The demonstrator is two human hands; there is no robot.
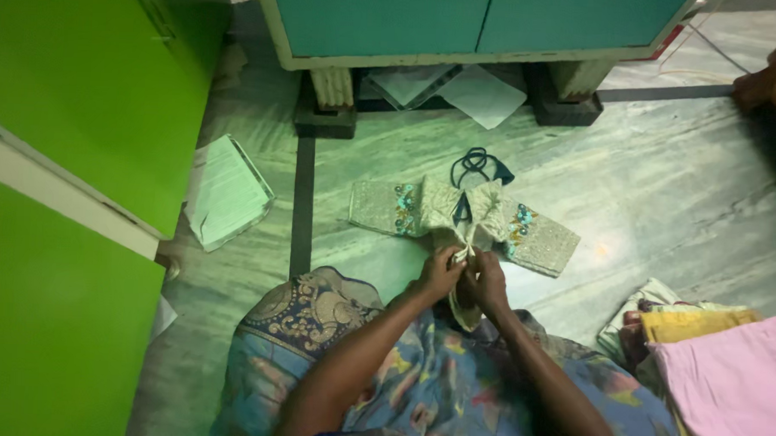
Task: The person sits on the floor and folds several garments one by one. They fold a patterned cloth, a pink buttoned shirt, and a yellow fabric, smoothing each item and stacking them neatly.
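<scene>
The marble floor (664, 193) carries everything here, and most of it is bare to the right and ahead of the person. A green cabinet (72, 147) stands close on the left side, and a teal cupboard (472, 23) on legs closes the far edge. A pile of folded cloths (718, 367), pink and yellow on top, lies near the right knee.

The cream embroidered blouse (465, 216) lies flat on the floor directly in front of the hands. Its long axis runs left to right, with one sleeve to each side, the right one a little lower. A dark cord (478, 165) rests just beyond it.

The left hand (440, 274) and the right hand (487, 280) meet at the near middle edge of the blouse, almost touching each other. Both are closed on its pale tie strings (467, 246), pinching them between the fingers. Both hands are equally near.
</scene>
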